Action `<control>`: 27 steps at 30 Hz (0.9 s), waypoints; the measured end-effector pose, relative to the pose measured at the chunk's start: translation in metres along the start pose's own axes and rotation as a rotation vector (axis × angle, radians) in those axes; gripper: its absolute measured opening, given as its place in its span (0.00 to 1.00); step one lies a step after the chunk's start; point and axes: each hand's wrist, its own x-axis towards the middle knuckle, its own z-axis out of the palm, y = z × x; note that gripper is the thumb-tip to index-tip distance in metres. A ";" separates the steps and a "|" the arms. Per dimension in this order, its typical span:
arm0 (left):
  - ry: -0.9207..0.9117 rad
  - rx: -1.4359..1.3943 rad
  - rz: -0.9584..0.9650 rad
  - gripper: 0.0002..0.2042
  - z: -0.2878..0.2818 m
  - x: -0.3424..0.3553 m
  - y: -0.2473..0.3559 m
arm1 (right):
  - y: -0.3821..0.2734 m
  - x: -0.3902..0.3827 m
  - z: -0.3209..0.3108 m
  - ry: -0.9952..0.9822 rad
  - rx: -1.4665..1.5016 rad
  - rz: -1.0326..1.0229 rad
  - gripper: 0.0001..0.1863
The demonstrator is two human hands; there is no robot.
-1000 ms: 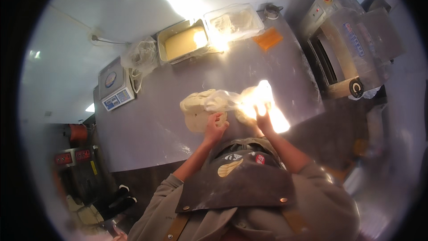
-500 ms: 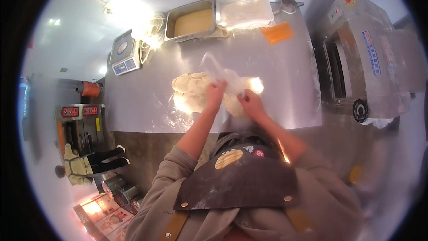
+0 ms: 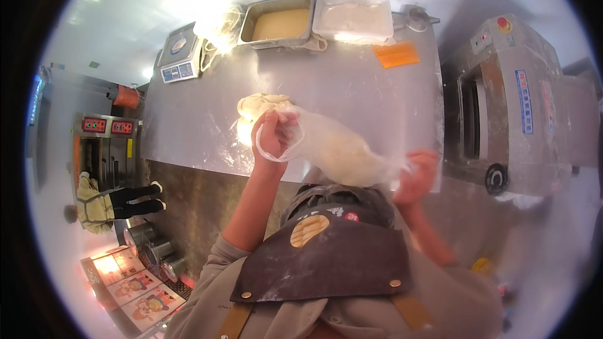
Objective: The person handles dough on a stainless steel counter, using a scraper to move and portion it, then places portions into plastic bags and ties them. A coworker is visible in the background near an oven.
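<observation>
Change: both hands were close together half a second ago; now they're spread, with the clear bag (image 3: pixel 317 135) drawn out between them at frame centre, mouth end left, narrow end right. Reads to me as work on the bag now, rather than on the dough (image 3: pixel 252 108) itself.

Left hand (image 3: pixel 271 137): fingers curled onto the film at the mouth, looks clamped there; bag rim loops round the hand and wrist. Right hand (image 3: pixel 418 176): closed on the narrow end, right of centre, as far as the blur lets me judge.

Dough sits on the steel table (image 3: pixel 188 141), left of centre, just behind the left hand. A pale mass (image 3: pixel 345 158) shows through the bag near the table's front edge.

Unclear: can't tell if that mass is inside the bag or behind it. Right fingertips smeared by motion. Left hand blocks part of the dough, and glare burns out its left side. More glare over the crumpled plastic (image 3: pixel 223 25) at upper left. Machine (image 3: pixel 527 107) on the right: far side fades out toward the dark rim.
</observation>
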 end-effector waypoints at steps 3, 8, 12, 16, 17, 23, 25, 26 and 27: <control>0.007 0.079 -0.032 0.14 0.012 -0.010 0.016 | -0.036 0.031 0.023 0.178 0.099 -0.312 0.08; -0.063 0.153 -0.007 0.11 0.020 -0.014 0.032 | -0.056 0.009 0.075 -0.588 0.310 0.054 0.07; -0.015 0.265 0.163 0.04 0.008 -0.014 0.045 | 0.019 -0.035 0.133 -0.862 -0.123 0.551 0.11; 0.005 0.744 0.733 0.17 0.008 -0.044 0.070 | 0.071 -0.089 0.130 -0.984 -0.398 0.480 0.15; -0.005 0.935 0.911 0.19 0.012 -0.060 0.077 | 0.077 -0.098 0.127 -0.966 -0.373 0.495 0.15; -1.454 0.647 0.346 0.19 0.054 -0.105 0.092 | 0.085 -0.123 0.142 -0.873 -0.330 0.282 0.17; -1.507 0.639 0.076 0.17 0.064 -0.101 0.077 | 0.086 -0.126 0.145 -0.852 -0.341 0.233 0.17; -1.485 0.681 -0.005 0.17 0.066 -0.093 0.063 | 0.087 -0.127 0.145 -0.857 -0.339 0.230 0.18; -1.459 0.684 -0.058 0.17 0.068 -0.085 0.045 | 0.087 -0.127 0.144 -0.862 -0.333 0.229 0.18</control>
